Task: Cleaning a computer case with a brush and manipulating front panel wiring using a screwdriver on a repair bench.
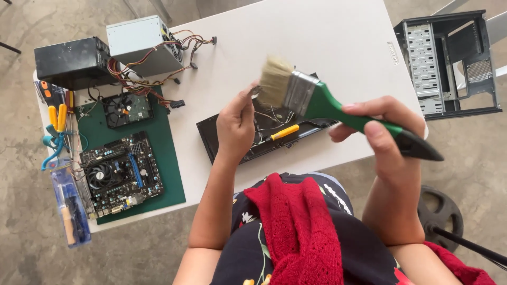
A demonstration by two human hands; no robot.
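My right hand (388, 132) grips the green and black handle of a wide paintbrush (317, 100), held in the air above the white table (327, 37). The pale bristles point left. My left hand (236, 124) pinches a small dark part right at the bristle tips. Below both hands lies a black case panel (222, 134) with thin wires and a yellow-handled screwdriver (284, 132) on it.
A green mat (171, 158) holds a motherboard (120, 171) and a small fan (127, 110). Two power supplies (142, 45) with wire bundles sit at the back left. Hand tools (57, 126) line the left edge. An open computer case (449, 63) stands on the right.
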